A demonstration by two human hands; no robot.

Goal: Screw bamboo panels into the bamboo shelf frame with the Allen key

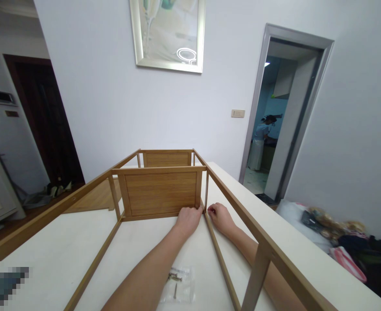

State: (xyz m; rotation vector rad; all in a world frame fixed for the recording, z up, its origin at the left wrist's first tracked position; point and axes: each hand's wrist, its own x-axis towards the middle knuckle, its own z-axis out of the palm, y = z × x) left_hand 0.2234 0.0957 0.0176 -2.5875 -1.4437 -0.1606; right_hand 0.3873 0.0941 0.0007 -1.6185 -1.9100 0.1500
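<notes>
A brown wooden shelf frame (221,265) lies on its side on the white table, its rails running towards me. Across it stands a wooden shelf panel (161,194). My left hand (189,220) is inside the frame, closed with its fingertips at the panel's lower right corner. On the outer side of the same joint is my right hand (222,218), thumb and finger pinched close to the rail; what they pinch is too small to make out. A clear plastic bag (186,287) with several screws (175,278) lies on the table beside my left forearm.
Another wooden board (91,194) lies on the white table (44,242) at the left. A second panel (167,160) closes the frame's far end near the wall. Clothes and bags (346,237) are heaped at the right. A person (260,140) stands beyond the doorway.
</notes>
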